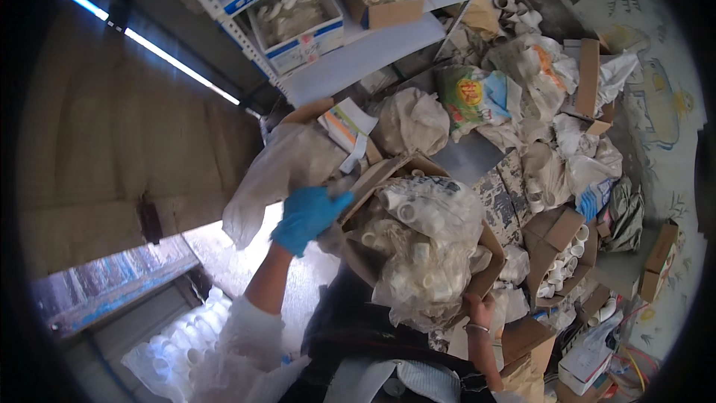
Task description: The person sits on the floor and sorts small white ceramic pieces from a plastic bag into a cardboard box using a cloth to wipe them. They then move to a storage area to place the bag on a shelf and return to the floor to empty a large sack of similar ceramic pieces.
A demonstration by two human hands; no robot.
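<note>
A cardboard box (366, 187) stands tilted in front of my body, heaped with clear plastic bags of white pipe fittings (430, 207). My left hand (310, 218), in a blue glove, is at the box's left side with thumb and fingers apart; whether it touches the box is unclear. My bare right hand (480, 310), with a bracelet at the wrist, grips the box's lower right edge, its fingertips partly hidden. Beyond the left hand lie a large pale plastic bag (291, 162) and a printed carton (347, 126).
A metal shelf (347, 59) with boxes of fittings stands ahead. Sacks (414, 120) and an open carton of white pipe pieces (565, 263) crowd the right side. A clear bag of white fittings (179, 341) lies lower left, below a brown panel (140, 151).
</note>
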